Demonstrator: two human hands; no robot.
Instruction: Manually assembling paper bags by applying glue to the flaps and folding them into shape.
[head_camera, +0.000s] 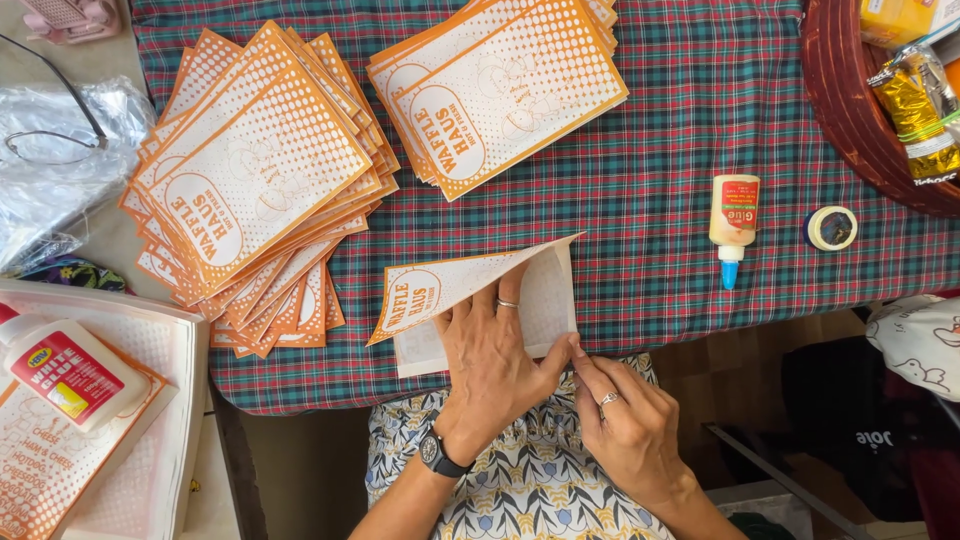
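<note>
We see the left hand (492, 350) spread flat, fingers long and slightly apart, pressing down on an orange-and-white printed paper sheet (470, 300) that is folded diagonally, its printed flap turned over a pale underside. The sheet lies at the near edge of the surface (650, 240), which is covered in a green-and-red plaid cloth. A silver ring sits on one finger of the left hand, and a dark wristwatch (437, 455) circles the wrist.

The right hand (625, 420) comes in just beside it, loosely curled, with its fingertips pinching or pressing the sheet's lower right corner; it grips nothing else. It too wears a ring.

Toward the far left of the surface we find a fanned stack of matching orange-and-white printed sheets (255, 180), and a second, tidier stack (495, 90) lies at the far edge, near the middle. On the right side of the surface lie a small cream glue bottle with a blue tip (734, 215) on its side and, just beside it, a small roll of tape (831, 228). A round brown wooden tray (850, 110) sits at the far right corner. Off the left edge, a larger white glue bottle with a red label (70, 375) rests on a white tray (185, 400).
</note>
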